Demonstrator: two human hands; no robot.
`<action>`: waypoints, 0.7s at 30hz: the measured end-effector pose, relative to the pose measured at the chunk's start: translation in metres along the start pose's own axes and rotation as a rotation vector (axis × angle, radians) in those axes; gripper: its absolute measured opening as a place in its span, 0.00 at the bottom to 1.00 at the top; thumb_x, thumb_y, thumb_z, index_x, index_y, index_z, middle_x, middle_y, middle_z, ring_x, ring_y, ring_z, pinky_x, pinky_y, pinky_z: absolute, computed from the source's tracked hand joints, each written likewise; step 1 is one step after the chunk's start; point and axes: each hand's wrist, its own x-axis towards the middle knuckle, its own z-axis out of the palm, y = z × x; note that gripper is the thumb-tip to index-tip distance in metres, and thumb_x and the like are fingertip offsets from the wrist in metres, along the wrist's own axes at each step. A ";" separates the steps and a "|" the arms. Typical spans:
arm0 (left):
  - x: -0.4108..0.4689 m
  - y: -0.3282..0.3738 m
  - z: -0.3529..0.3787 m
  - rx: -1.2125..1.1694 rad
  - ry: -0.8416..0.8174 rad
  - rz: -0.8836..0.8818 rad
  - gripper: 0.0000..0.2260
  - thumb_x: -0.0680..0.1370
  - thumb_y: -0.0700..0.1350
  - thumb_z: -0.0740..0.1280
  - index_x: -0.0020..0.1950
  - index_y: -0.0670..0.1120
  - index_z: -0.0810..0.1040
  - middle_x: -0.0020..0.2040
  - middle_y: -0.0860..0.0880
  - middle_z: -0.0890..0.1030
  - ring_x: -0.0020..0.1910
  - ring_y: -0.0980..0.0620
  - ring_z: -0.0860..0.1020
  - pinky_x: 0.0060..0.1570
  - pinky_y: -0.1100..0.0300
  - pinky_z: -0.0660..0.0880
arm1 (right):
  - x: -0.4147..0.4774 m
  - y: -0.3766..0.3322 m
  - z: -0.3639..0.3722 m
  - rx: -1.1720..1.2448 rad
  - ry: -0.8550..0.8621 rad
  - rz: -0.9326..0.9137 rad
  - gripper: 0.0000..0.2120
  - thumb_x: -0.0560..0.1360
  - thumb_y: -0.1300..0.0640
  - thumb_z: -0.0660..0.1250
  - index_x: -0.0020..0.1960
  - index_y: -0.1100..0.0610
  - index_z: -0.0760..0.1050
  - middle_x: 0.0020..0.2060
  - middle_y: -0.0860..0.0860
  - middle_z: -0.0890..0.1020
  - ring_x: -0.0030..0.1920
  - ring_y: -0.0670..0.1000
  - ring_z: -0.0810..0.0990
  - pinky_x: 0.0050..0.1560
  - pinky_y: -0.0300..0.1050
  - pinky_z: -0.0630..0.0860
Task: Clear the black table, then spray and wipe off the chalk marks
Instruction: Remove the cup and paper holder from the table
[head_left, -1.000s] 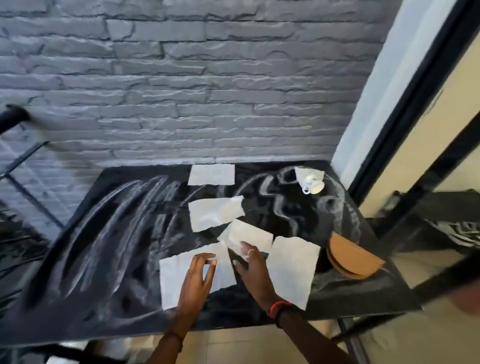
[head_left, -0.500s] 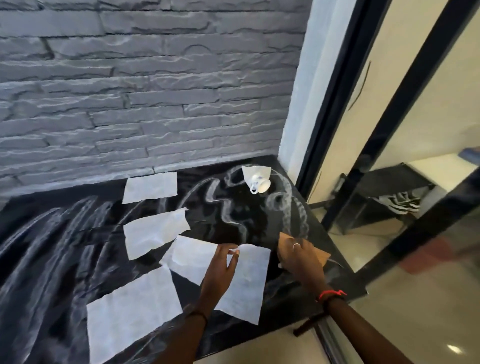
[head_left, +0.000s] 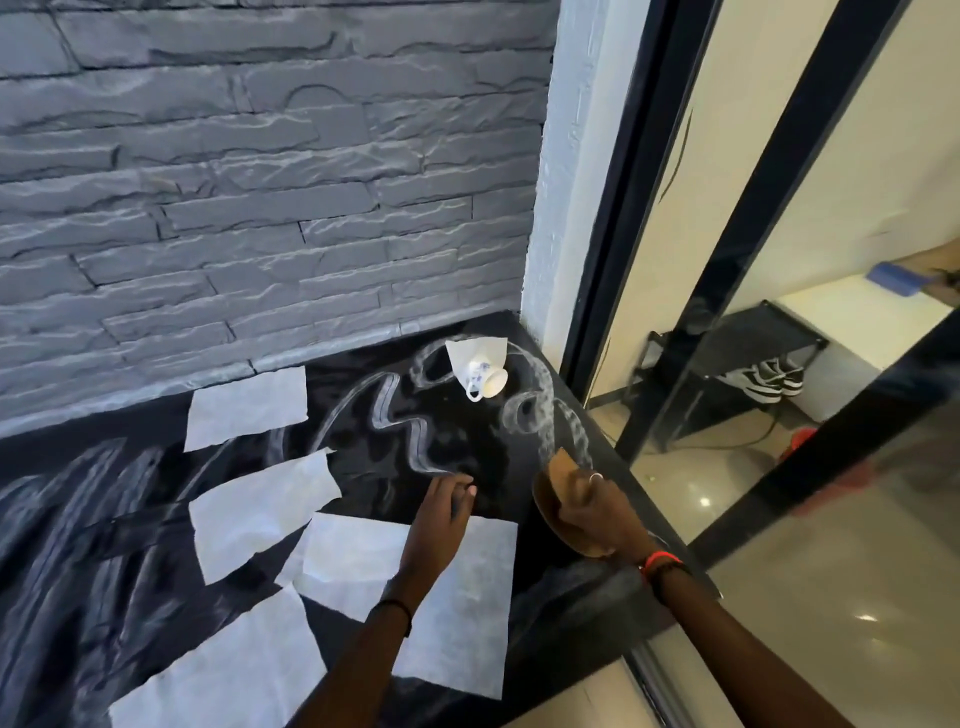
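The black table (head_left: 467, 441) carries white chalk swirls (head_left: 405, 431) and broad smears on its left part. Several torn white paper sheets (head_left: 260, 504) lie flat across it. A small white cup (head_left: 485, 376) lies tipped on a paper scrap near the far right corner. My right hand (head_left: 597, 512) is closed over brown round plates (head_left: 553, 512) at the table's right edge. My left hand (head_left: 441, 512) hovers above the nearest right-hand sheet (head_left: 462, 597), fingers loosely curled, holding nothing that I can see.
A grey brick wall (head_left: 260, 182) backs the table. To the right stand a white pillar and black-framed glass (head_left: 649, 208). Beyond it are a low black rack with striped shoes (head_left: 769, 374) and a shiny tiled floor (head_left: 779, 571).
My view has swung right. My right hand left the papers and closed on the brown plates at the right edge. My left hand moved right, over the right-hand sheet.
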 end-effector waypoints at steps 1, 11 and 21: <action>0.008 0.000 -0.002 0.001 0.005 0.005 0.09 0.81 0.43 0.62 0.59 0.43 0.76 0.54 0.53 0.77 0.54 0.56 0.77 0.52 0.76 0.70 | 0.007 -0.002 -0.007 0.156 -0.022 0.059 0.29 0.67 0.43 0.70 0.63 0.54 0.70 0.54 0.55 0.78 0.52 0.56 0.77 0.49 0.47 0.72; 0.066 -0.017 -0.009 -0.038 0.019 0.015 0.06 0.81 0.44 0.63 0.57 0.49 0.75 0.54 0.51 0.78 0.54 0.57 0.78 0.53 0.67 0.74 | 0.080 -0.021 -0.015 0.343 -0.012 0.185 0.18 0.80 0.52 0.52 0.53 0.64 0.75 0.54 0.62 0.79 0.55 0.61 0.76 0.54 0.48 0.69; 0.105 -0.037 -0.010 0.029 -0.037 -0.026 0.08 0.81 0.45 0.63 0.59 0.45 0.75 0.55 0.50 0.77 0.54 0.55 0.77 0.50 0.76 0.70 | 0.115 -0.031 -0.020 0.315 0.084 0.151 0.18 0.76 0.44 0.62 0.50 0.60 0.74 0.44 0.54 0.79 0.46 0.55 0.78 0.44 0.45 0.71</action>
